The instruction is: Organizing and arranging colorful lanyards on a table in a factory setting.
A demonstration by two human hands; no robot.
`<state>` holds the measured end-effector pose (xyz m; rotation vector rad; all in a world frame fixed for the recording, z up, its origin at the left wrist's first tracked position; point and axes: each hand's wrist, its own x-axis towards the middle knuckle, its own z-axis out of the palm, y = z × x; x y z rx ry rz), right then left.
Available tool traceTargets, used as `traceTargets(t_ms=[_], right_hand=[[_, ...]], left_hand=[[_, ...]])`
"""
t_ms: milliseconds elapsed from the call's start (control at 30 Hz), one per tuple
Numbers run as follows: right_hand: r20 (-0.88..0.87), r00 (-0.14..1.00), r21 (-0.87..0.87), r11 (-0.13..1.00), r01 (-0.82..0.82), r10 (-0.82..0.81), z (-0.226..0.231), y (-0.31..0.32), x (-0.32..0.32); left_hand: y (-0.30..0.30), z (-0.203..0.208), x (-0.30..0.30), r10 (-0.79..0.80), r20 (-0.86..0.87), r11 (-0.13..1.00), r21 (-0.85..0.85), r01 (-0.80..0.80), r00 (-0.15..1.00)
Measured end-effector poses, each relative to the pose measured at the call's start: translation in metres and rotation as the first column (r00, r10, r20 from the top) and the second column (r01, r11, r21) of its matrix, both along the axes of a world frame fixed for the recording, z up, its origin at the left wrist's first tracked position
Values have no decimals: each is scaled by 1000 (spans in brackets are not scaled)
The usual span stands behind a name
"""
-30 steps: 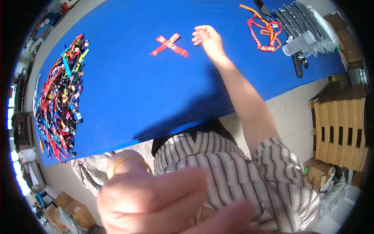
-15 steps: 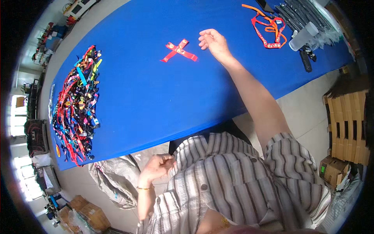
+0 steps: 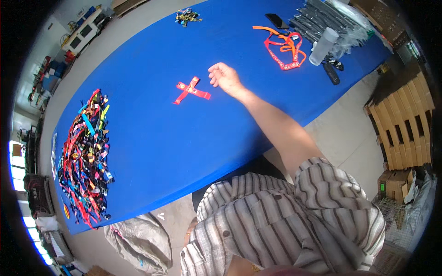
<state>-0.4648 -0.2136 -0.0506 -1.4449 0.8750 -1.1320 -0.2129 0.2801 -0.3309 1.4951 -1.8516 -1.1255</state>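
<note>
Two short red patterned strips (image 3: pixel 191 89) lie crossed on the blue-covered table (image 3: pixel 152 138). Just to their right, my right hand (image 3: pixel 224 79) hovers over the cloth, its fingers loosely bent and apart with nothing in them. Only a sliver of my left hand or wrist (image 3: pixel 188 231) shows at the edge of my striped shirt; its fingers are hidden. Farther right lies a red and orange strap harness (image 3: pixel 287 60) with a looped orange cord. A long heap of many-coloured straps (image 3: pixel 85 158) covers the table's left end.
At the far right sit a stack of dark plastic-wrapped packs (image 3: pixel 329 23), a translucent cup (image 3: pixel 323 46), a black phone (image 3: pixel 276 20) and a black handled object (image 3: pixel 330 72). A small colourful pile (image 3: pixel 188 17) lies at the far edge. A whitish sack (image 3: pixel 140 241) rests on the floor.
The whole view has shifted, with the table's far side now showing more. My left hand has gone mostly out of sight behind my shirt. My right hand remains beside the crossed strips, still empty.
</note>
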Motion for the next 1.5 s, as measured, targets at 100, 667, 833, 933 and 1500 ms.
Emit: traceTargets(t_ms=[100,667,833,933,1500], right_hand=[[-20,1000,-8,1000,7,-7,5,5,1],[-115,993,37,999,19,-14,10,0,10],[-92,996,45,999,18,-14,6,2,10],[-100,995,75,997,16,-8,10,4,3],[-232,973,-91,995,-33,11,16,16,4]], left_hand=[[-19,-3,-5,-26,-3,1000,-2,26,1000],[-66,-14,-64,-98,-61,992,69,102,993],[-89,-12,-77,-148,-50,984,92,152,988],[-105,-11,-84,-179,-42,977,111,183,983],[-160,-23,-110,-176,-73,899,393,190,982]])
